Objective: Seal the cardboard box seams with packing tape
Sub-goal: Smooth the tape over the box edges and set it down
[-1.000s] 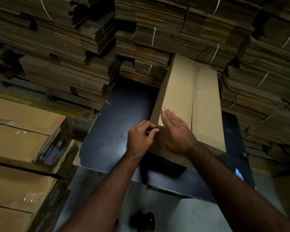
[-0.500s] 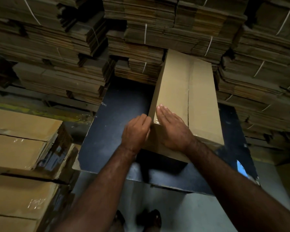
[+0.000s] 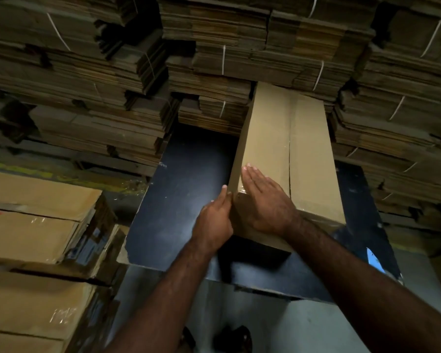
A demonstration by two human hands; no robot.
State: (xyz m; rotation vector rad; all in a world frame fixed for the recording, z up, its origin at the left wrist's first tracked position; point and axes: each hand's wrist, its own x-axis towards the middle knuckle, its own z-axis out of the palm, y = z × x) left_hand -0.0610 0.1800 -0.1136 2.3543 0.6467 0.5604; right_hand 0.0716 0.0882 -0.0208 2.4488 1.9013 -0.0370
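A long cardboard box point(image 3: 285, 149) lies on a dark table point(image 3: 186, 200), its top flaps meeting in a lengthwise seam. Clear packing tape point(image 3: 242, 192) glints over the box's near left corner and along the near end. My right hand point(image 3: 262, 202) lies flat, fingers together, on the box's near left top, pressing on the tape. My left hand point(image 3: 214, 220) presses flat against the box's left side at that same corner, fingers pointing up. No tape roll or dispenser is visible.
Bundles of flattened cardboard point(image 3: 214, 59) tied with white straps are stacked high behind and to the right. Stacked taped boxes point(image 3: 36, 217) stand at the left. A blue object point(image 3: 374, 258) sits at the table's right edge. My shoes point(image 3: 234, 340) show on the grey floor.
My left hand went from pinching at the corner to pressing flat on the box's left side. My right hand stayed on the top, sliding slightly forward.
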